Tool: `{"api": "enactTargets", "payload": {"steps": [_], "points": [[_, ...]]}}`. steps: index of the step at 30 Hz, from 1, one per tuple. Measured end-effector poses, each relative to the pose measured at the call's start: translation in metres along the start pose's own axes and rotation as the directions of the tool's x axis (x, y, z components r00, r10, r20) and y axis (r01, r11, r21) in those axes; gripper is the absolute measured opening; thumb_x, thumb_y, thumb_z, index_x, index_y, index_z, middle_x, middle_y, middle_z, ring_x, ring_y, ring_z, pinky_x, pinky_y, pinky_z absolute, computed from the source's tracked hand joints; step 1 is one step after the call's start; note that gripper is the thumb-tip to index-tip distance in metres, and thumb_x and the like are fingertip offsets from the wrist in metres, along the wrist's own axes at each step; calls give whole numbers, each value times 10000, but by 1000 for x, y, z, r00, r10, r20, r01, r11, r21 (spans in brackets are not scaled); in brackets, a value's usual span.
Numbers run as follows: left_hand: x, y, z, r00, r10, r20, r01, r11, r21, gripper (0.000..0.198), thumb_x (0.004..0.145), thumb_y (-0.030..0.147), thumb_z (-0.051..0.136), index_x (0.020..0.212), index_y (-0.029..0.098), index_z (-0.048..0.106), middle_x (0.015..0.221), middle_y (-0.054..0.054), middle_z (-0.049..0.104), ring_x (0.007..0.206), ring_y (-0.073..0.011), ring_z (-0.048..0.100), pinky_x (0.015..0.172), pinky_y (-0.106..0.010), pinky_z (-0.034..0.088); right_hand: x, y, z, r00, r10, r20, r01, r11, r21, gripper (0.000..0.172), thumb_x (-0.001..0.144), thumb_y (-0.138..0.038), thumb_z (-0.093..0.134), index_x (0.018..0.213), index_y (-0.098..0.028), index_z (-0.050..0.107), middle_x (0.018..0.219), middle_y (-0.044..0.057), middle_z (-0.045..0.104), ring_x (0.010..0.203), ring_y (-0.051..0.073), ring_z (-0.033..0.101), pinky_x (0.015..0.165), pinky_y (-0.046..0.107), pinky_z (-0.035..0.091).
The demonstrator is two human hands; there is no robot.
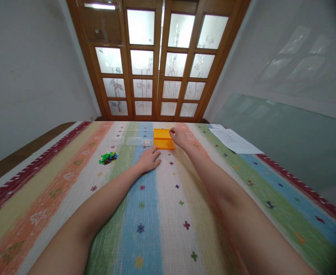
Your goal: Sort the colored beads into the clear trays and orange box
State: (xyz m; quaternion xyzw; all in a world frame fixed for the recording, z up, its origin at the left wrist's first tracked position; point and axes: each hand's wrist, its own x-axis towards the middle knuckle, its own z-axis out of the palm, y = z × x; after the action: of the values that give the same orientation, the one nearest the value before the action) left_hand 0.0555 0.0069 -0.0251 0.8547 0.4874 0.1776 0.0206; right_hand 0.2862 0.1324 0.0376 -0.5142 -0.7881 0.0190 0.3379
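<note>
Right hand (178, 137) over the right side of an open orange box (165, 144), fingertips drawn together near its far right part; I cannot tell whether they pinch something small or only each other. Left hand (149, 159) lies low on the counter (162, 214), palm down, released, with its fingers loosely spread and nothing in its grasp; its foremost fingertips are at the box's near left corner, touching or just beside it. The orange box sits close to the far edge of the counter, around the middle of that edge, opened out into a near half and a far half with a crease between them.

Just left of the box is a clear plastic case (135, 141), hard to make out against the cloth (139, 244), with something small and whitish (146, 141) at its right end; farther left, and a little nearer, a heap of small pieces (109, 157) lies loose, mostly green with blue, yellow and dark red among them. Toward the counter's far right corner lie sheets of paper (233, 140), reaching to the right edge; the cloth under everything is striped and printed with small crosses and stars; beyond the far edge stand wooden doors (158, 63) with frosted panes.
</note>
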Motion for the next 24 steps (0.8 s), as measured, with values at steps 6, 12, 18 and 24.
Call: {"api": "enactTargets", "payload": {"steps": [6,12,18,24], "points": [[1,2,-1,999,-1,50,1,1000,2,579,1011,545,466,1493,233,536,1689,-123,361,1551,-310,351,1263,-500,289,-40,13,-9,1000,14,23,-13,999,-35,215,965,-222,518,993,-198,730,1016,82,750,935,214,658,856,318,483],[4,-1,2,996,-30,83,29,999,15,631,1015,597,425,1533,245,496,1716,-105,310,1576,-321,300,1274,-509,251,-74,39,-15,983,57,174,-36,992,-123,271,939,-184,571,1150,-178,740,1185,122,733,1095,233,648,964,323,475],[5,-2,2,995,-44,93,41,999,32,661,1016,621,403,1542,230,489,1723,-118,286,1583,-329,281,1283,-513,225,-82,42,-11,976,-17,219,49,989,-142,239,993,-200,533,1073,-176,757,1116,117,714,1089,214,626,972,302,462],[8,-3,2,996,-37,81,35,999,22,643,1009,628,436,1512,236,523,1715,-139,298,1574,-349,299,1268,-551,246,-82,35,-7,976,-72,207,96,990,-106,238,1000,-198,521,1058,-184,752,1106,104,713,1078,219,625,962,321,469]]}}
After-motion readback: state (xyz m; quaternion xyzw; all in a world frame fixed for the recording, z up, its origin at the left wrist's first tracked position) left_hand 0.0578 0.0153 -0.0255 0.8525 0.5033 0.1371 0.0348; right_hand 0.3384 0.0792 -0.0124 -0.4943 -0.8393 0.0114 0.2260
